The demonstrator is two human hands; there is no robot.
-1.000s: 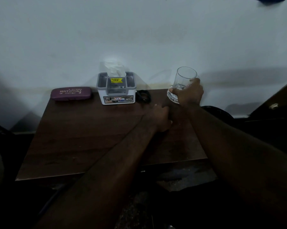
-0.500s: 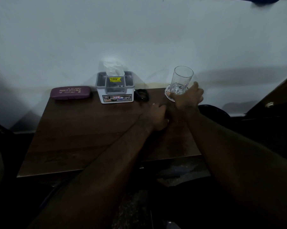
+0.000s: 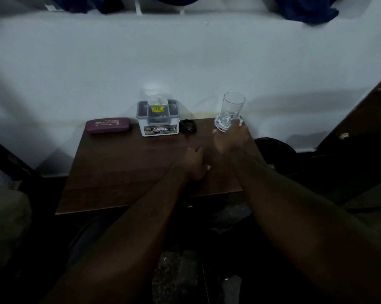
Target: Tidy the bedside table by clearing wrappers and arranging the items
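glass (image 3: 231, 110) straighter than before | right hand (image 3: 231, 139) grips its base | left hand (image 3: 194, 163) curled on table (image 3: 119, 167), contents unclear

Dim, murky view; soft blur throughout; edges bowed by wide-angle lens.

"PRINCE OPTICALS" on maroon case (image 3: 107, 125), "OPEL" on white box (image 3: 158, 118)
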